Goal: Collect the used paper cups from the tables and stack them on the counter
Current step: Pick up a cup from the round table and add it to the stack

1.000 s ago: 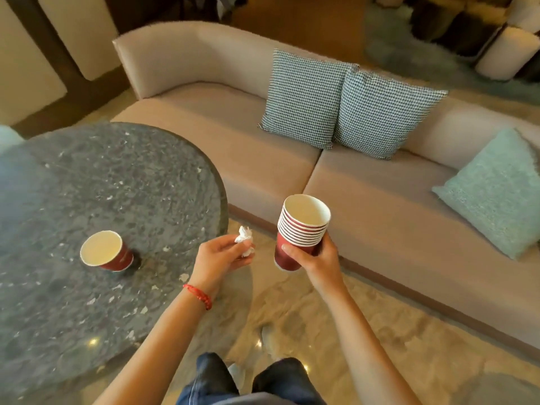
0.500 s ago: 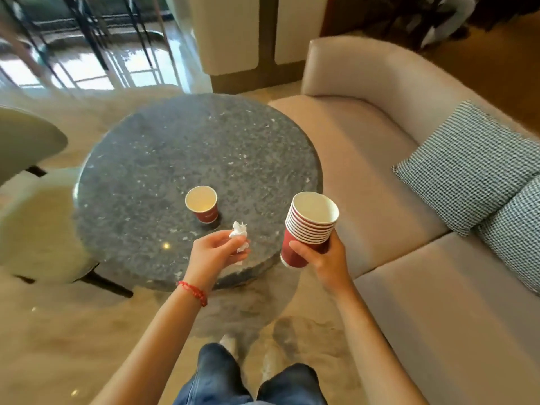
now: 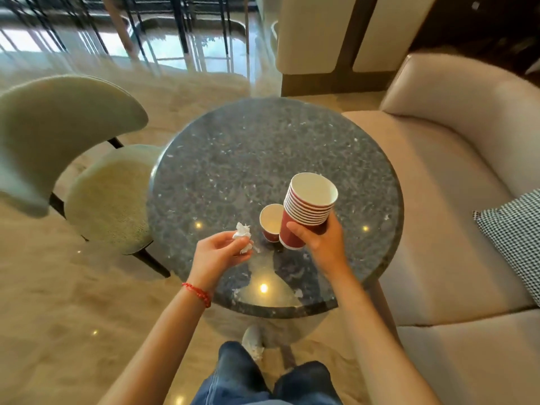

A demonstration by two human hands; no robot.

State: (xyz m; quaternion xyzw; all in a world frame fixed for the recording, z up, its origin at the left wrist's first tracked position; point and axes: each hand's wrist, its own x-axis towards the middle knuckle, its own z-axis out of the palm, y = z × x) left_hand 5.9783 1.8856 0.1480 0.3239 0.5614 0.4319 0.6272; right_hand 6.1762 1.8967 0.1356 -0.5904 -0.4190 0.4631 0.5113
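Observation:
My right hand [image 3: 321,244] grips a stack of several red paper cups [image 3: 306,211], tilted, held over the round dark stone table [image 3: 248,147]. A single red paper cup [image 3: 270,223] with a white inside stands upright on the table, just left of the stack and partly hidden behind it. My left hand [image 3: 217,255], with a red string bracelet at the wrist, pinches a crumpled white tissue [image 3: 243,232] over the table's near left part, a short way left of the single cup.
A pale green upholstered chair [image 3: 73,147] stands at the table's left. A beige sofa [image 3: 455,200] runs along the right with a checked cushion [image 3: 514,238]. The polished floor [image 3: 58,317] is shiny. My legs and one shoe show at the bottom.
The view has swung left and I have stepped up to the table. Both hands now hover over the tabletop, and the stack has come right beside the single cup.

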